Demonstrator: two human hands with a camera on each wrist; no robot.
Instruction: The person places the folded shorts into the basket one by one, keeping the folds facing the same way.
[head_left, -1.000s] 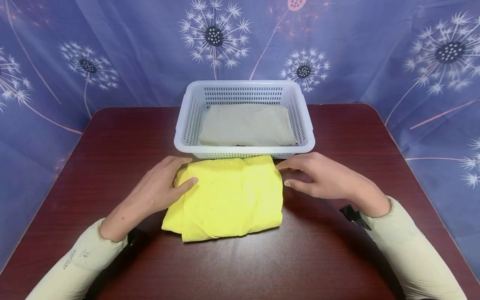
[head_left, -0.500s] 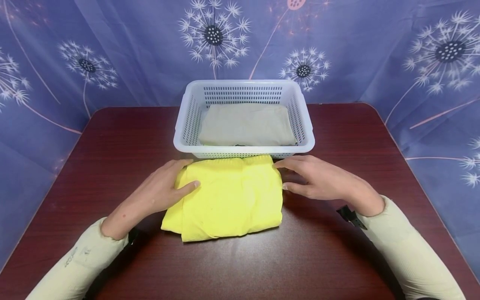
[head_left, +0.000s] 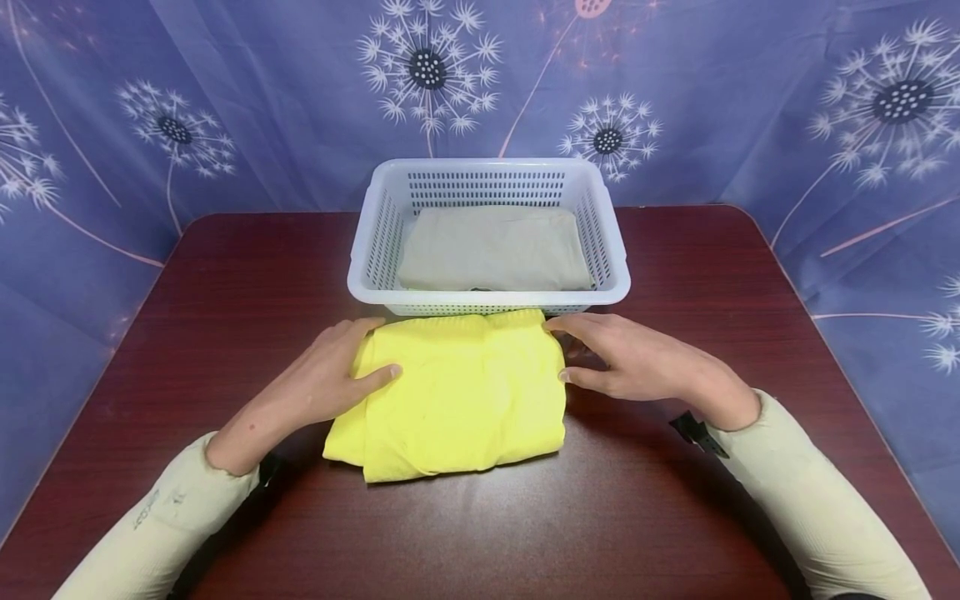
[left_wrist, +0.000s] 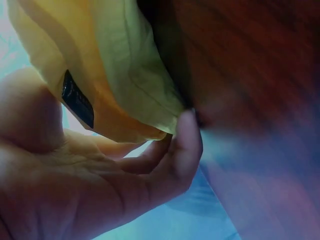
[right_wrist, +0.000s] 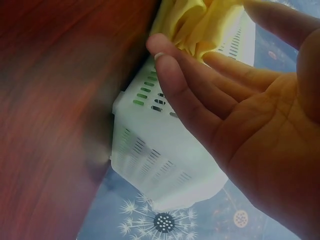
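Note:
A folded yellow garment (head_left: 457,400) lies on the table in front of the basket, its far edge gathered. My left hand (head_left: 318,379) holds its left side, thumb on top. The left wrist view shows the fingers curled at the garment's edge, with a small black label (left_wrist: 77,100) on the cloth. At the opposite end, my right hand (head_left: 633,358) has its fingertips at the garment's right edge. In the right wrist view the fingers (right_wrist: 200,105) are extended beside the yellow folds (right_wrist: 200,25), without curling round them.
A white perforated plastic basket (head_left: 360,279) stands just behind the garment. Inside it lies a folded grey-beige cloth (head_left: 495,250). The dark red-brown table (head_left: 480,542) meets a blue dandelion-print curtain (head_left: 300,100) at the back and sides.
My right hand has moved slightly left, up to the garment's right edge. The left thumb has shifted a little along the top. The garment and basket stay in place.

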